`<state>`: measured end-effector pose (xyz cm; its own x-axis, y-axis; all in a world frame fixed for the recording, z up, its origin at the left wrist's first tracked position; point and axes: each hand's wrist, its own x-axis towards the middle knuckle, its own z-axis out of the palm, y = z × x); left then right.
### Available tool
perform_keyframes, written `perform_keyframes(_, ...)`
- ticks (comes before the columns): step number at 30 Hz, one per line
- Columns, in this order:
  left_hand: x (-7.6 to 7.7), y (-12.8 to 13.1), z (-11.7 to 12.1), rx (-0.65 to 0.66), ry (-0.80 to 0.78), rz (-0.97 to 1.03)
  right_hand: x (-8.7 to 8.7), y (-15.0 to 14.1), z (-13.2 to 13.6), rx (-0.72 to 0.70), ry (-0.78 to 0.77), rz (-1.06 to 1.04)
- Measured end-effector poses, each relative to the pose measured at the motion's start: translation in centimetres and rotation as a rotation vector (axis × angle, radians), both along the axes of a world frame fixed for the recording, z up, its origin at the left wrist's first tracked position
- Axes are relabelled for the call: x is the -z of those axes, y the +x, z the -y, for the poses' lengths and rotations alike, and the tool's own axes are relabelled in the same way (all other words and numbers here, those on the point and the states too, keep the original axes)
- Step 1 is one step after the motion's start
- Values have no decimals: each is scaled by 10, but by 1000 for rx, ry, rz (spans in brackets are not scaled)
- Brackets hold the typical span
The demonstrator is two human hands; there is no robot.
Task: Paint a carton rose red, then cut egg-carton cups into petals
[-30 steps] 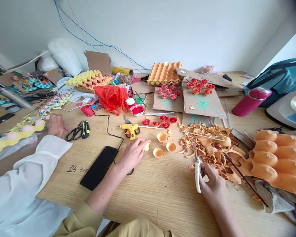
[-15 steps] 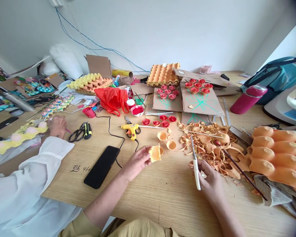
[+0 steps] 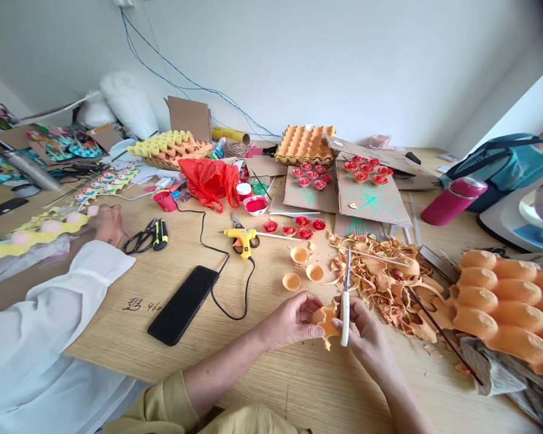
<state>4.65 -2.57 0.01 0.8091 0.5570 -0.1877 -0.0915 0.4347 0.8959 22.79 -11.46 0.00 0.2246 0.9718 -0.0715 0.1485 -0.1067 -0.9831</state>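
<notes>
My left hand (image 3: 301, 319) is closed on a jagged-edged orange egg-carton cup (image 3: 326, 320), low over the table. Close against it, my right hand (image 3: 366, 328) grips white-handled scissors (image 3: 345, 307), their blades pointing away from me; its fingertips come up to the cup, but whether they hold it too I cannot tell. Just beyond the hands stand trimmed cups (image 3: 291, 281). To the right spreads a heap of orange carton scraps (image 3: 393, 283).
A yellow glue gun (image 3: 241, 236) with its cord and a black phone (image 3: 183, 305) lie left. Red paper-pulp roses (image 3: 304, 232) sit behind the cups. At right are an orange egg tray (image 3: 502, 301) and a pink bottle (image 3: 454, 201). A co-worker's hand (image 3: 107, 224) is at far left.
My left hand has lifted the orange egg-carton cup from near the glue gun and carried it right, to my right hand. The scissors have shifted slightly left and stand more upright.
</notes>
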Motion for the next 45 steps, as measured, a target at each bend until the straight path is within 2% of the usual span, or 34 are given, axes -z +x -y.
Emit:
perform_keyframes(3,-1,-1,1,26,102,-29,-2,-2,-3,3,-8,101)
perform_keyframes(5,-5,-6,-5,-9,293,-151,-8,-2,-7,24,7,223)
perform_keyframes(6,-7,-9,-10,-79,428,-235,-13,0,-10,37,14,282)
perform_keyframes(8,-9,-16,-21,-349,725,-377,-22,3,-17,59,21,372)
perform_keyframes(9,-9,-18,-27,-427,859,-448,-25,5,-22,69,26,404)
perform_keyframes(11,-6,-21,-36,-488,1047,-571,-27,7,-31,105,51,443)
perform_keyframes(13,-2,-22,-42,-444,1139,-684,-21,8,-37,139,85,445)
perform_keyframes(17,4,-20,-47,-340,1186,-810,-1,6,-39,148,106,371)
perform_keyframes(20,7,-20,-51,-353,1191,-819,8,8,-34,153,102,321)
perform_keyframes(26,12,-24,-62,-467,1171,-862,10,13,-30,203,75,307)
perform_keyframes(31,13,-25,-65,-441,1110,-854,9,12,-29,202,78,342)
perform_keyframes(36,6,-30,-64,-495,1032,-779,11,17,-28,228,82,409)
perform_keyframes(41,-10,-32,-55,-531,1087,-657,6,18,-28,281,95,513)
perform_keyframes(43,-18,-29,-49,-459,1063,-517,3,16,-28,280,112,509)
perform_keyframes(45,-25,-22,-42,-329,975,-360,1,14,-28,251,124,487)
